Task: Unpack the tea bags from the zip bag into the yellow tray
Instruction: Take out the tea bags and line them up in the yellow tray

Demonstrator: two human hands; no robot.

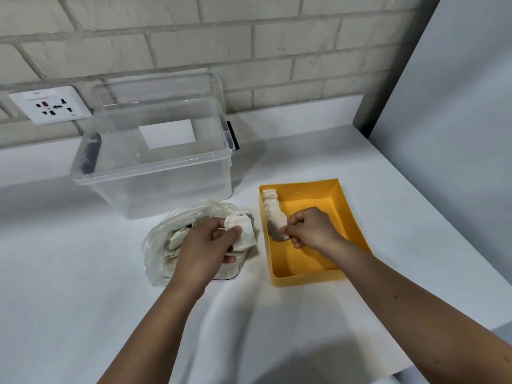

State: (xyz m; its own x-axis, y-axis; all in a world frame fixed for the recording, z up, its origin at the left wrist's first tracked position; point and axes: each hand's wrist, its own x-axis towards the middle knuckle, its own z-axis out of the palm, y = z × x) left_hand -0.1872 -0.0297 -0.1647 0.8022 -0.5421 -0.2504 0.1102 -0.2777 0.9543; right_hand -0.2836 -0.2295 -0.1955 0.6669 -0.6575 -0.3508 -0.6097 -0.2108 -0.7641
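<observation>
A clear zip bag (160, 245) lies on the white table, with several tea bags still inside it. My left hand (202, 250) is over the bag's mouth and grips a small bunch of white tea bags (243, 231). To the right stands the yellow tray (346, 225). A row of tea bags (273, 209) stands along the tray's left wall. My right hand (310, 227) is inside the tray and pinches the nearest tea bag (278, 230) at the front end of that row.
An open clear plastic bin (155, 173) stands behind the zip bag, its lid leaning on the brick wall. A wall socket (51, 105) is at the far left. A grey panel (457, 134) rises at the right. The table's front edge runs at lower right.
</observation>
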